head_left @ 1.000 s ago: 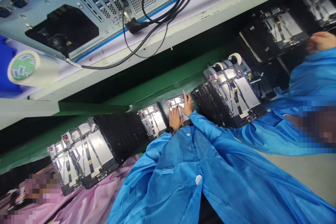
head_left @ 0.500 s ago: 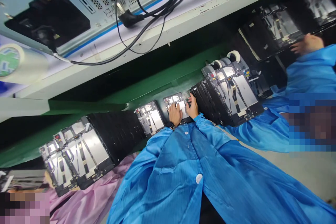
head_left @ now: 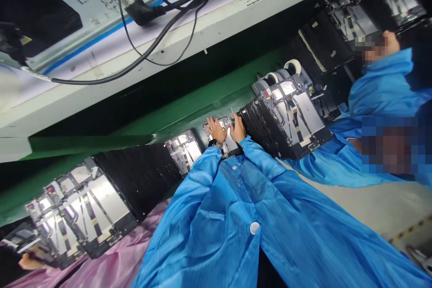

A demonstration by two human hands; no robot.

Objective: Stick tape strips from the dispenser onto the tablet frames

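In front of my body lies an opened tablet-like device (head_left: 231, 145), with a silver plate in its middle and a dark lower edge. My left hand (head_left: 217, 130) rests on its upper left part, fingers spread, a dark band at the wrist. At the upper right edge is my right hand (head_left: 238, 129), its fingers bent close together. A thin pale sliver shows by its fingertips; whether the hand grips it is too small to make out. Close by on the left stands a similar opened device (head_left: 185, 151), in front of a dark stack.
A tall stack of opened devices (head_left: 299, 117) stands right of my hands, tape rolls (head_left: 293, 68) behind it. Another long stack (head_left: 135, 177) is at left. Above runs a white shelf edge (head_left: 216, 31) with cables (head_left: 162, 38). Co-workers sit on both sides.
My left hand has moved up to the device's top left and spread its fingers. My right hand has bent its fingers more. The view has shifted, and the right co-worker's hand has moved.
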